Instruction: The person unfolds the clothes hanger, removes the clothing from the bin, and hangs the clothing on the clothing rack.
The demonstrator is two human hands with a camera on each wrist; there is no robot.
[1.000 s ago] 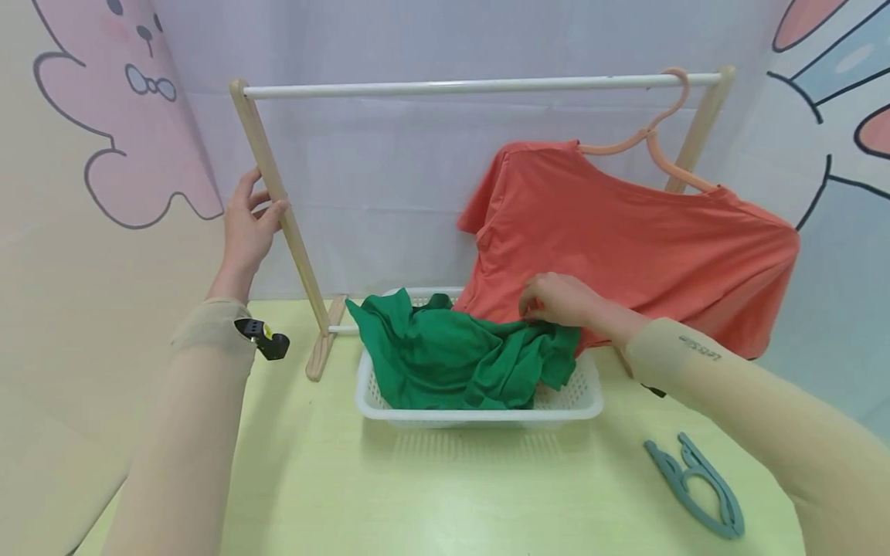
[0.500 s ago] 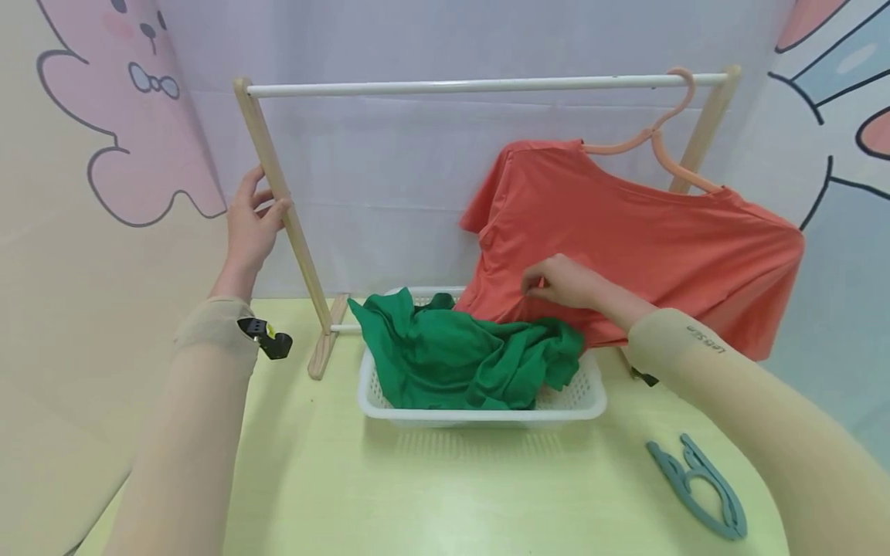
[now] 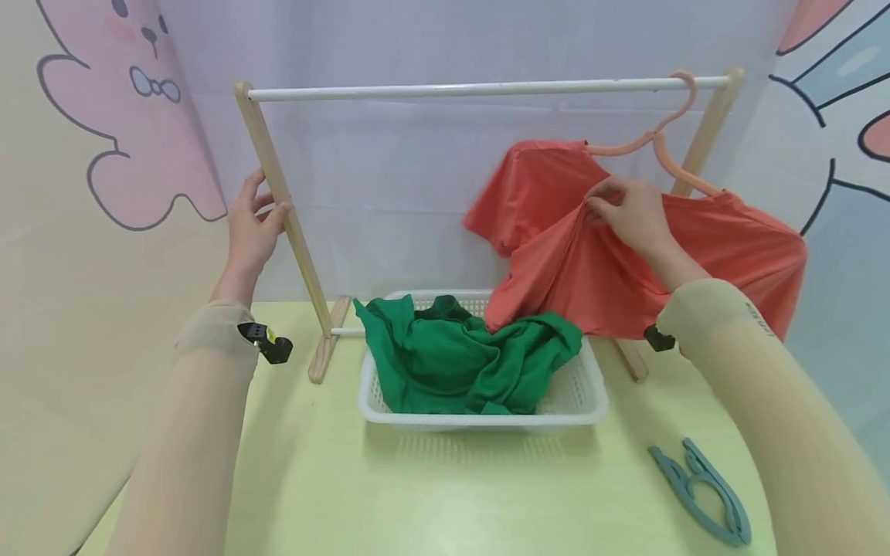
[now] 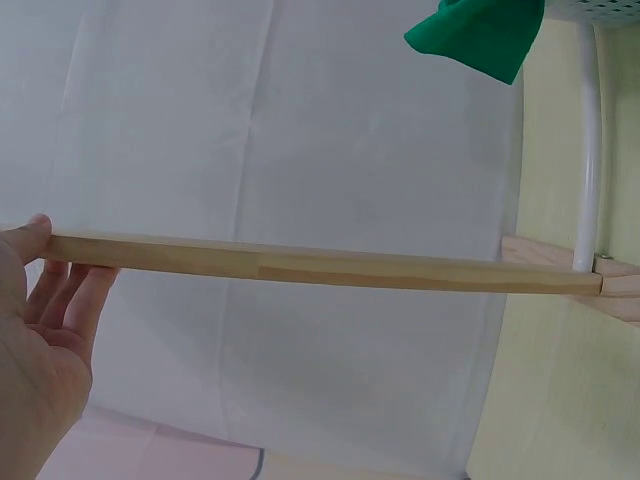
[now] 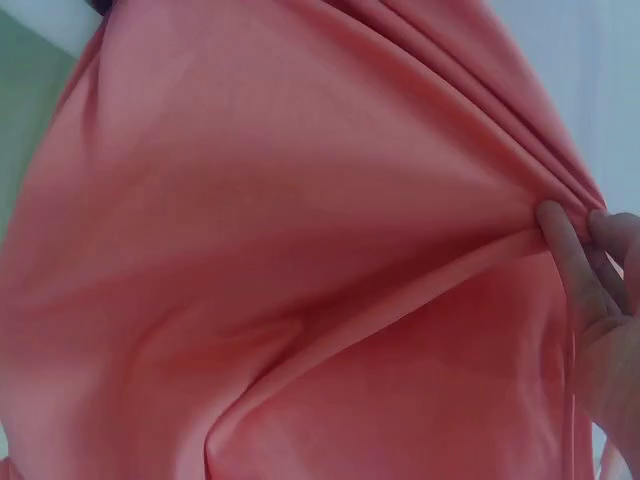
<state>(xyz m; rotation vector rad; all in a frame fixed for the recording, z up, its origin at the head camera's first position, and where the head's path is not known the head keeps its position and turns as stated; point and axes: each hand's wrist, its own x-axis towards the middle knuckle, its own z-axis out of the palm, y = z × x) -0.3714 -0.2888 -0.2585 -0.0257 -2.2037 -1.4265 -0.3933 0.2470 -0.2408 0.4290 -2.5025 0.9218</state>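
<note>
Right hand (image 3: 634, 216) pinching red shirt (image 3: 545, 251), left hand (image 3: 252, 230) gripping post (image 3: 302, 259), gap between, basket rim (image 3: 480, 420) below

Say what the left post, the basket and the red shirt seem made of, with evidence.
Post: apparently wood, smooth; pale tan with darker streaks.
Basket: probably moulded plastic, smooth; white, with regular small holes.
Shirt: fabric, matt; it gathers into soft folds where the fingers pinch it. Fibre can't be told.

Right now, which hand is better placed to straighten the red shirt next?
Probably the right hand: it pinches the front of the red shirt, below the orange hanger. The left hand grips the wooden post at the other end of the white bar, away from the shirt.
</note>
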